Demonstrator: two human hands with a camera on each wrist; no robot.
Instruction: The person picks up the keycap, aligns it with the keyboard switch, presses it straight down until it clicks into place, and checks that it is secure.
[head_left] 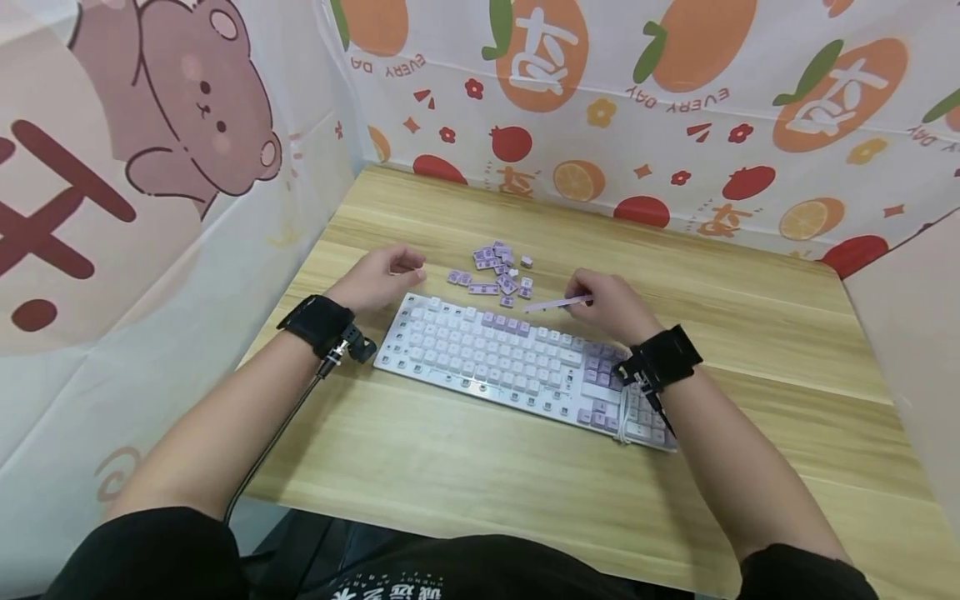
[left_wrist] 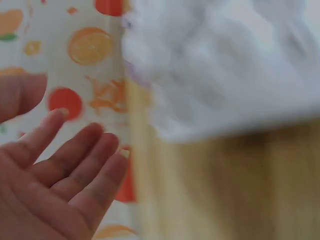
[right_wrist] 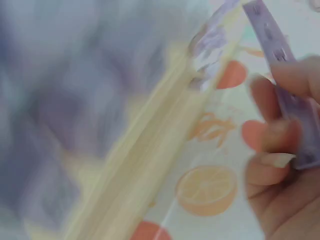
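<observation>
My right hand (head_left: 609, 305) grips a long purple spacebar keycap (head_left: 550, 305) above the back edge of the keyboard (head_left: 480, 354). In the right wrist view the keycap (right_wrist: 270, 37) shows its hollow underside, with fingers and thumb around its lower part. Near the keyboard's back left corner, my left hand (head_left: 377, 280) holds nothing; the left wrist view shows its fingers (left_wrist: 85, 170) spread loosely. White and purple keycaps cover most of the keyboard, while bare switches show along its front row and left side.
Behind the keyboard, several loose purple keycaps (head_left: 483, 289) lie in a pile on the wooden table (head_left: 450, 450). A white cable (head_left: 623, 417) is bundled over the keyboard's right part. Printed cloth (head_left: 465, 133) hangs along the table's back edge.
</observation>
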